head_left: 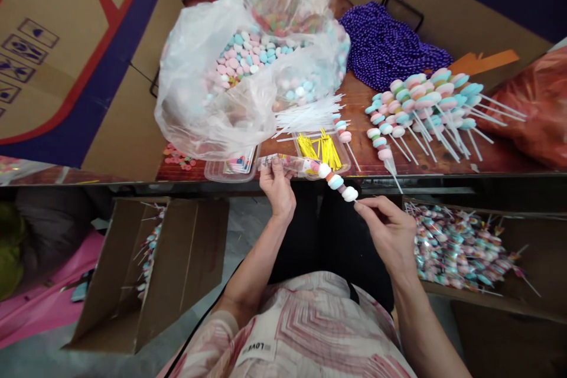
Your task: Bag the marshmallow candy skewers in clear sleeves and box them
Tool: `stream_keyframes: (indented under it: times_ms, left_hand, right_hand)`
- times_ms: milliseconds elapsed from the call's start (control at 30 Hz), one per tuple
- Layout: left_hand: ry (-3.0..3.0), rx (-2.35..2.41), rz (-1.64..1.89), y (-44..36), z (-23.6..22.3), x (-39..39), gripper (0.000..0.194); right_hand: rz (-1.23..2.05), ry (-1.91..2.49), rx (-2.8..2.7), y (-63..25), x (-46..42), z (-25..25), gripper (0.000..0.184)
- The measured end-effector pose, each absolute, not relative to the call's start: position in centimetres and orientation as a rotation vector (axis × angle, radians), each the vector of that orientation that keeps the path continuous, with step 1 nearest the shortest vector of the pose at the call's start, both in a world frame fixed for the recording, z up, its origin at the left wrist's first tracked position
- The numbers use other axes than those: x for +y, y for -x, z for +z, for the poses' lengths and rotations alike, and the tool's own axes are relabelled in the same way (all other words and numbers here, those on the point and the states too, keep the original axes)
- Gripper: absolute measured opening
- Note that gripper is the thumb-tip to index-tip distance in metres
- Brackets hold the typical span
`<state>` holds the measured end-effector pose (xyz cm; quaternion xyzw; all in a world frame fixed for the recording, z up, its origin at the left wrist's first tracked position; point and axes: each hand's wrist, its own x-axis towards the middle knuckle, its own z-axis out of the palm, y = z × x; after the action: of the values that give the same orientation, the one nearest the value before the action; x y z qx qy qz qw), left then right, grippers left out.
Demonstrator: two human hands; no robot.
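Note:
My left hand (279,186) pinches a narrow clear printed plastic sleeve (289,163) over the table's front edge. A candy skewer (335,181) of white, blue and coloured pieces has its upper end at or inside the sleeve's mouth; exactly how deep I cannot tell. Its white stick is pinched between the fingertips of my right hand (387,224). Just behind lie yellow twist ties (328,149) in a clear tray, with another candy skewer (342,130) beside them. White sticks (310,115) are heaped further back.
A plastic bag of pastel candies (195,71) stands behind. Finished-looking skewers (425,97) are piled at right, near purple cord (385,41). Below the table are a carton of wrapped skewers (460,248) and another open carton (177,266). Large cardboard boxes (57,29) flank the table.

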<state>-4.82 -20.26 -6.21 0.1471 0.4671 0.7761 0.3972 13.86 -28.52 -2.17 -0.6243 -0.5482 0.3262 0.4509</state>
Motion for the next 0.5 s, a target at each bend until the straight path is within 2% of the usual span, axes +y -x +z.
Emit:
stream_keyframes:
  times_ms: [267, 500]
  left_hand:
    - [-0.375, 1.236, 1.923, 4.8, -6.0, -20.5, 0.048]
    - [-0.318, 1.246, 1.921, 4.7, -6.3, -20.4, 0.049]
  right_hand:
    - [1.089, 1.506, -1.079, -13.4, -28.2, -3.9, 0.014]
    - [0.904, 1.569, -1.287, -13.1, -28.8, -2.8, 0.017]
